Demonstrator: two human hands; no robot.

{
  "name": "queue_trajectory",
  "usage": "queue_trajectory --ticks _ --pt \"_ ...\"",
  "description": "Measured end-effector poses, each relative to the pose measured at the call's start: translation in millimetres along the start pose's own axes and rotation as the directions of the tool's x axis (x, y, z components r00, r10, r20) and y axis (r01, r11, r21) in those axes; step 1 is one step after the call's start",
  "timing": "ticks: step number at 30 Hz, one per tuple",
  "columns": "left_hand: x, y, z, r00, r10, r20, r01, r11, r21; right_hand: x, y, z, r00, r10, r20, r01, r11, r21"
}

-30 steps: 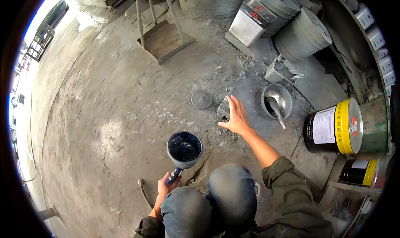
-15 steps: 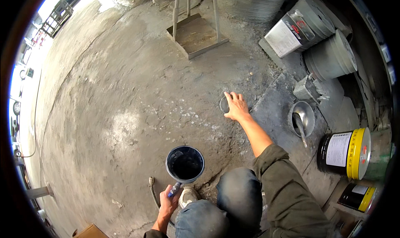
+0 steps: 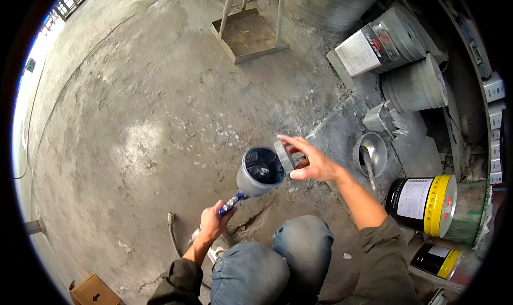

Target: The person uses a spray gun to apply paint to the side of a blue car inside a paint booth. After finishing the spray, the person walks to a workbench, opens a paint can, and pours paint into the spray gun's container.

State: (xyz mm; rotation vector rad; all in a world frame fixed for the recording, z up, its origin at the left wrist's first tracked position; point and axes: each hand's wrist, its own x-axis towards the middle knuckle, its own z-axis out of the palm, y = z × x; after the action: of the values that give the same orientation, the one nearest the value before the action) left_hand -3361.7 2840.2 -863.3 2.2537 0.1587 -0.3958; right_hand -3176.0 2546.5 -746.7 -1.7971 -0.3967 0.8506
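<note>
My left hand point(image 3: 212, 223) is closed around the blue, paint-marked part below a round grey cup, apparently a spray gun point(image 3: 230, 204). The cup point(image 3: 251, 189) is tilted with its mouth up, and its inside is dark and wet-looking. In my right hand point(image 3: 320, 165) is a round grey lid point(image 3: 285, 156), pinched by its edge between thumb and fingers. It stands on edge right at the cup's right rim; whether the two touch I cannot tell.
A hose end point(image 3: 171, 219) lies on the stained concrete floor left of my feet. To the right are a metal bowl point(image 3: 380, 151) with a coated stirring tool, black-and-yellow drums point(image 3: 439, 203), grey buckets point(image 3: 417, 83) and a square can point(image 3: 358, 56). A metal stand point(image 3: 235, 56) is ahead; a cardboard box point(image 3: 99, 294) sits lower left.
My right hand has lifted the lid off the floor and brought it to the cup. My left hand has raised the cup up and to the right, tilting it. The view has shifted slightly.
</note>
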Motion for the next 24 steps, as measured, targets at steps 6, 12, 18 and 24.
queue_trajectory --ticks 6,12,18,24 --pt "18 14 10 0.996 0.091 0.018 -0.092 0.994 0.058 -33 -17 -16 0.993 -0.119 0.004 0.110 0.909 -0.402" --pt "28 37 11 0.984 0.164 0.064 -0.168 0.984 0.061 -58 -28 -28 0.990 -0.131 -0.052 0.094 0.887 -0.452" --pt "44 49 16 0.974 0.205 0.099 -0.216 0.970 0.116 -76 -39 -37 0.991 -0.063 -0.117 0.003 0.891 -0.455" --pt "49 55 26 0.941 0.301 0.156 -0.322 0.937 0.138 -79 -48 -27 0.992 -0.063 -0.113 -0.001 0.869 -0.495"
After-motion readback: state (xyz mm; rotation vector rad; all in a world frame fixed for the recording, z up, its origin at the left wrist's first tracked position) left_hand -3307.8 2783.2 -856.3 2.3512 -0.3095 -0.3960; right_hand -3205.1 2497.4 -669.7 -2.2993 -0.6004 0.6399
